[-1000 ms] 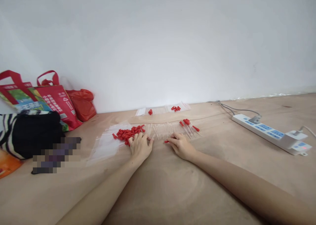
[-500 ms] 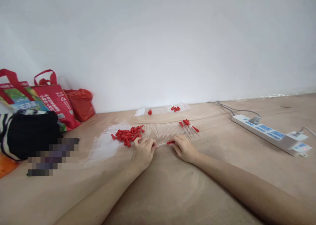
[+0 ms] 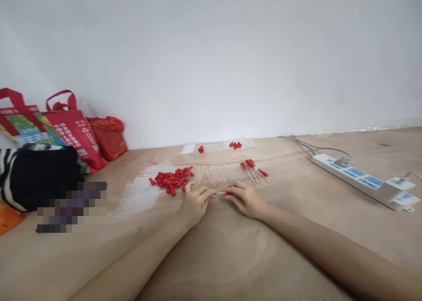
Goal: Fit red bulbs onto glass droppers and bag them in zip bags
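Between my two hands lies a thin clear dropper tube [image 3: 220, 193], roughly level, low over the table. My left hand [image 3: 197, 203] pinches its left part with closed fingers. In my right hand [image 3: 245, 200], the fingers are closed around a red rubber bulb [image 3: 227, 193] at the tube's right end; most of the bulb is hidden by the fingers. Just beyond my left hand is a pile of loose red bulbs [image 3: 169, 181]. A row of clear tubes [image 3: 227, 174] lies beyond both hands. At its right end, several tubes carry red bulbs [image 3: 250, 163].
Clear plastic bags [image 3: 141, 191] lie left of the pile. Nearer the wall are bags holding tubes and red bulbs [image 3: 235, 145]. A white power strip [image 3: 356, 178] with cables stands at right. Shopping bags [image 3: 75, 133] and a black cloth item [image 3: 42, 175] crowd the left.
My hands have come closer together, so less of the tube and bulb shows between them. My right fingers now cover more of the red bulb. The view has shifted slightly.
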{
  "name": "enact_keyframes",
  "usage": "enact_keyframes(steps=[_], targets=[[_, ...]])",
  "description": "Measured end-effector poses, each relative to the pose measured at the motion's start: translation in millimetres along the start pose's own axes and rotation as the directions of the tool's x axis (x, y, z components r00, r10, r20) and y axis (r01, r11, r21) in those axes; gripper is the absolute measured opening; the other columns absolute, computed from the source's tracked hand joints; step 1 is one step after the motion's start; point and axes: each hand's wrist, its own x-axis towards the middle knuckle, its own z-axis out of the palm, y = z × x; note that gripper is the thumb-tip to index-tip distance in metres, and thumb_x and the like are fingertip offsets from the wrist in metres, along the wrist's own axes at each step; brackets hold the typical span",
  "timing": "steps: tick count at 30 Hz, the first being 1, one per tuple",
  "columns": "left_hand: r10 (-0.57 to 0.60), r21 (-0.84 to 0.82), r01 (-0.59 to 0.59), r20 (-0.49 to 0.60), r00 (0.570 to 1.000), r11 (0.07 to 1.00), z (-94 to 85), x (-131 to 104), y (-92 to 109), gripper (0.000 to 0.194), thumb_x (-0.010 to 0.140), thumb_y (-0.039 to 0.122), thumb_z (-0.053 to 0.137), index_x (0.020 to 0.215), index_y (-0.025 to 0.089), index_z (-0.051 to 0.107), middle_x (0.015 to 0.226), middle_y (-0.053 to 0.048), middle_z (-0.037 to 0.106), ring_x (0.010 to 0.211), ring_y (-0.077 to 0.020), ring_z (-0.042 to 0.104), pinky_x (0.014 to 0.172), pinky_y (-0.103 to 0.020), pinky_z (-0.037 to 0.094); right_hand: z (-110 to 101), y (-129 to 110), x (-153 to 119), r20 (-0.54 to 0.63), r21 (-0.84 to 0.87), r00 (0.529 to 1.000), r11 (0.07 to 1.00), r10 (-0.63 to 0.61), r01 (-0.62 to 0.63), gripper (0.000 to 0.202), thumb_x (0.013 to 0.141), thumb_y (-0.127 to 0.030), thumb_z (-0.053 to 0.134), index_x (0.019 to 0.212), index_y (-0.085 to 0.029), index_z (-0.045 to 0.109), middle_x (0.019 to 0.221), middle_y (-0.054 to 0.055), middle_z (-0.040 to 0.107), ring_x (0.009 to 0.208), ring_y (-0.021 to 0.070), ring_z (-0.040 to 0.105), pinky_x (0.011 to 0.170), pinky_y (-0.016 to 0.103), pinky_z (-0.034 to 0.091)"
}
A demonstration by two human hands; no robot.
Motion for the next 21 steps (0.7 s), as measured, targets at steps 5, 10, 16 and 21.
enact_keyframes(steps=[5, 10, 16, 21], targets=[[0.004, -0.013, -0.004, 0.04, 0.999, 1.0, -0.8, 1.3, 0.7, 0.02, 0.086, 0.018, 0.041, 0.09, 0.022, 0.06, 0.074, 0.001, 0.065, 0.068, -0.0123, 0.057, 0.081, -0.034, 0.023, -2.0, 0.2, 0.6, 0.01, -0.071, 1.0, 0.997, -0.014, 0.015, 0.014, 0.084, -0.024, 0.043, 0.083, -0.018, 0.055, 0.078, 0.005, 0.059, 0.074, 0.016, 0.052, 0.069, 0.03, 0.041], [0.007, -0.013, -0.006, 0.068, 0.998, 1.0, -2.1, 1.4, 0.5, 0.022, 0.086, 0.018, 0.04, 0.089, 0.022, 0.061, 0.076, 0.0, 0.067, 0.067, -0.0121, 0.057, 0.077, -0.033, 0.023, -3.9, -1.3, 0.5, 0.016, -0.056, 1.0, 0.998, -0.026, 0.027, 0.018, 0.086, -0.025, 0.039, 0.083, -0.018, 0.055, 0.077, 0.006, 0.057, 0.071, 0.0146, 0.052, 0.068, 0.028, 0.041], [0.056, -0.009, -0.056, 0.06, 0.997, 0.998, -1.9, 0.2, -1.8, 0.022, 0.087, 0.021, 0.039, 0.087, 0.021, 0.061, 0.075, 0.0, 0.066, 0.065, -0.0127, 0.056, 0.074, -0.033, 0.022, -3.7, -0.9, -0.7, 0.015, -0.01, 0.999, 0.999, -0.051, 0.051, 0.019, 0.087, -0.024, 0.038, 0.085, -0.017, 0.056, 0.076, 0.006, 0.057, 0.07, 0.0137, 0.052, 0.067, 0.027, 0.042], [0.088, -0.013, -0.087, 0.061, 0.994, 0.996, -2.8, -0.2, -0.5, 0.021, 0.087, 0.019, 0.039, 0.086, 0.021, 0.061, 0.074, 0.0, 0.067, 0.064, -0.0121, 0.056, 0.073, -0.033, 0.022, -2.8, 0.4, -2.7, 0.007, 0.022, 0.999, 0.998, -0.054, 0.053, 0.02, 0.086, -0.026, 0.039, 0.086, -0.017, 0.057, 0.076, 0.006, 0.058, 0.07, 0.0137, 0.052, 0.065, 0.026, 0.043]])
